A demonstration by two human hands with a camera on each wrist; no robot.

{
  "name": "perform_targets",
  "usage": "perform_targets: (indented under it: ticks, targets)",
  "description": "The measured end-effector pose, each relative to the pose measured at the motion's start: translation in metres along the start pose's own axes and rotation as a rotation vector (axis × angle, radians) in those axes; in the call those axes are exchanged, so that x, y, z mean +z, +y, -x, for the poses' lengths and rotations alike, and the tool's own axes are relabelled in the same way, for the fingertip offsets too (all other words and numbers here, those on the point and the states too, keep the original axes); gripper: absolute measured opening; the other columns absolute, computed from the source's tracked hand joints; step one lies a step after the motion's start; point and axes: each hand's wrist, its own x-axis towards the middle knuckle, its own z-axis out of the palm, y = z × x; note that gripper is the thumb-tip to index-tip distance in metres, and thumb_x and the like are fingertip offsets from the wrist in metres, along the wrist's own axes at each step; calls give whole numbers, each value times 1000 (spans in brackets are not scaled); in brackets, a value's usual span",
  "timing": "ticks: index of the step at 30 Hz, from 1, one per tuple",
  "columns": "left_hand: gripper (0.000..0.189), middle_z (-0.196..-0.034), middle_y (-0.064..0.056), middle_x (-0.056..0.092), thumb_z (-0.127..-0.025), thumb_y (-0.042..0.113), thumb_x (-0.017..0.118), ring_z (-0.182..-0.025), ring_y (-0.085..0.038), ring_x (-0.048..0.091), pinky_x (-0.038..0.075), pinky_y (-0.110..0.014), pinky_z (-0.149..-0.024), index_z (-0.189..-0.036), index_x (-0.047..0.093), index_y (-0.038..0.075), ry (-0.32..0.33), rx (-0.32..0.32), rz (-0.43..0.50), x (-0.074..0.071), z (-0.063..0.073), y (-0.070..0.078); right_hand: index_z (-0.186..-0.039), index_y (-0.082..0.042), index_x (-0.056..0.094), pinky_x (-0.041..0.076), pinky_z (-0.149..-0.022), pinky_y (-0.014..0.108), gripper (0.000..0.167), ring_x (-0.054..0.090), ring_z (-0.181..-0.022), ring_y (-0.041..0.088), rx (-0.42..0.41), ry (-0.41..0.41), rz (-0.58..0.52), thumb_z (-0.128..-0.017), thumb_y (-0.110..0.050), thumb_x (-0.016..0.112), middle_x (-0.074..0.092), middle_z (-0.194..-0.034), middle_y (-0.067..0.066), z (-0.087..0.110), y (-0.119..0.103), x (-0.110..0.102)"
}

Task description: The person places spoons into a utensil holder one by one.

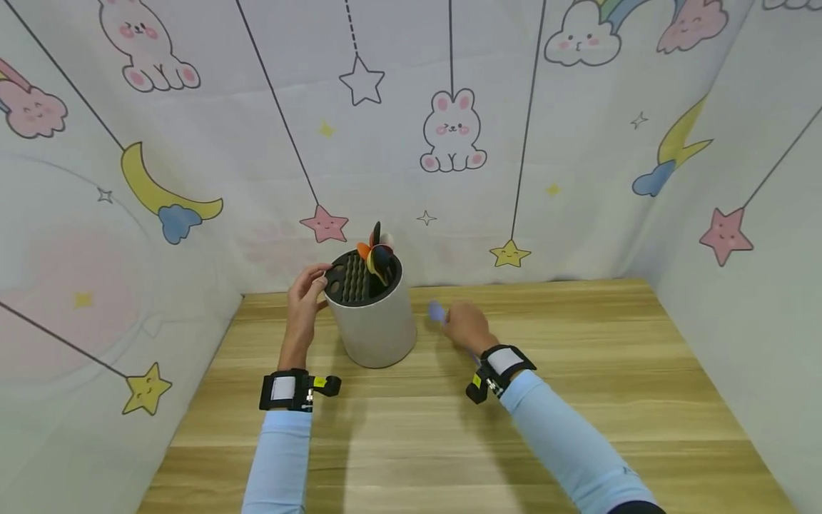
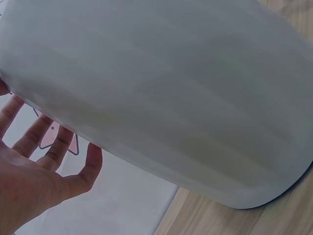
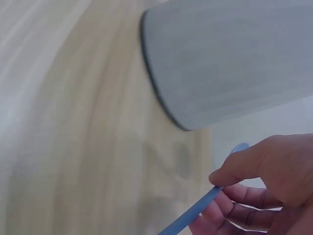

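Note:
A pale cylindrical utensil holder (image 1: 375, 332) with a black slotted top stands upright on the wooden table. Several utensils (image 1: 379, 257) poke up from the open part of its top, among them orange, yellow and dark ones. My left hand (image 1: 305, 296) rests against the holder's upper left side at the rim; in the left wrist view its loosely bent fingers (image 2: 58, 147) touch the wall. To the right of the holder, my right hand (image 1: 469, 327) pinches a blue-purple spoon (image 3: 190, 213) by its handle between thumb and fingers. The spoon's bowl (image 1: 437, 311) points toward the holder, apart from it.
The wooden table (image 1: 578, 357) reaches to a white cloth backdrop (image 1: 398, 157) printed with rabbits, stars and clouds. That cloth rises behind the holder and along both sides. Each wrist wears a black strap (image 1: 287, 390) with a small camera.

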Motion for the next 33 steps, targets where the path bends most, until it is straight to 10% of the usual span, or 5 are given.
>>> perform_targets:
  ticks: [4, 12, 33]
  targets:
    - [38, -142, -16, 54, -107, 20, 48, -123, -25, 53, 42, -67, -102, -138, 58, 1, 0, -3, 2, -1, 2, 1, -58, -17, 35, 16, -47, 25, 43, 20, -50, 9, -62, 74, -63, -82, -1, 66, 23, -56, -6, -5, -8, -13]
    - [39, -144, -15, 53, -107, 21, 48, -126, -25, 52, 40, -68, -104, -139, 57, 1, -18, 1, 6, -3, 1, 2, -91, -1, 66, 55, -71, 38, 4, 66, -78, 24, -130, 256, -161, -89, -2, 69, 70, -87, 12, -8, -32, -42]
    - [39, -136, -15, 56, -107, 21, 48, -116, -21, 57, 44, -65, -100, -139, 57, 1, -19, -2, 5, -5, 1, 1, -100, 1, 68, 56, -80, 38, 10, 68, -89, 27, -216, 398, -401, -92, -5, 72, 70, -96, 14, -7, -70, -90]
